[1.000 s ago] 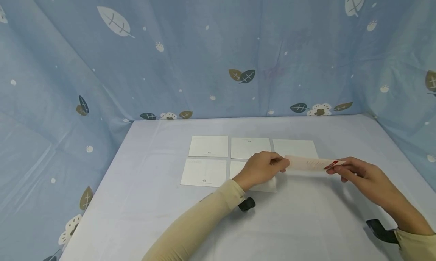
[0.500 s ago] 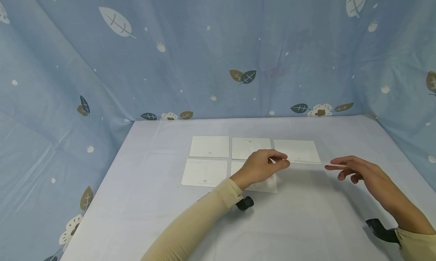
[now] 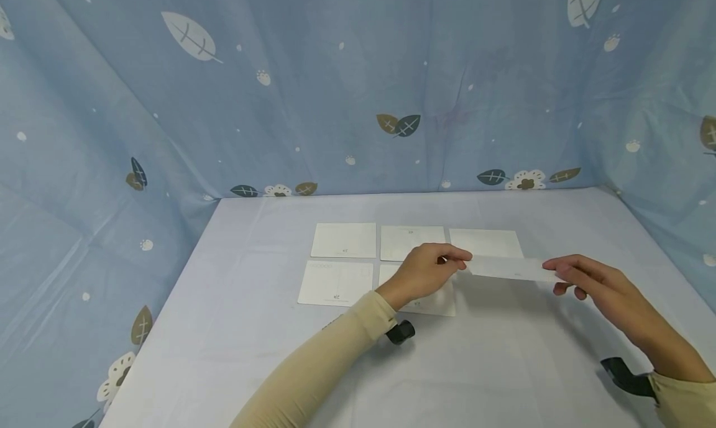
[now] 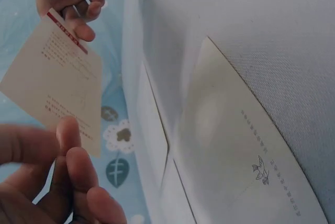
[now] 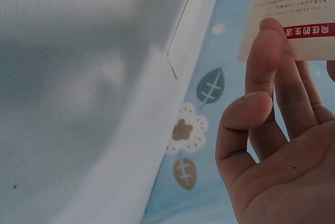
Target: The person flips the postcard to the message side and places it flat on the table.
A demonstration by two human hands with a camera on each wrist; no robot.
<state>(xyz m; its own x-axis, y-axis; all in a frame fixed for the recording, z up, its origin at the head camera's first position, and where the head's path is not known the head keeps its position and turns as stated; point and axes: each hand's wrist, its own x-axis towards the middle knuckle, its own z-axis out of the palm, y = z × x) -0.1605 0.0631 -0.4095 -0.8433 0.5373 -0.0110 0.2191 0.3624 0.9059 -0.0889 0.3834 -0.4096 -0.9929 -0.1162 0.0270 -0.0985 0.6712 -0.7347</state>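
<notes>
A postcard is stretched level between my two hands, raised over the table, its mostly blank white face showing in the head view. My left hand pinches its left end with thumb and fingertips, and my right hand pinches the right end. The wrist views reveal the other face of the postcard, cream with small print and a red band near the right hand. Below lie white postcards in two rows; my left hand overlaps the lower middle postcard.
More postcards lie face down: upper left, upper middle, upper right and lower left. They rest on a white-covered table. Blue leaf-patterned curtains enclose its back and sides.
The held postcard has been turned over: its red-banded side faced the head camera, then it stood edge-on, and now its white side shows. Both hands have barely shifted.
</notes>
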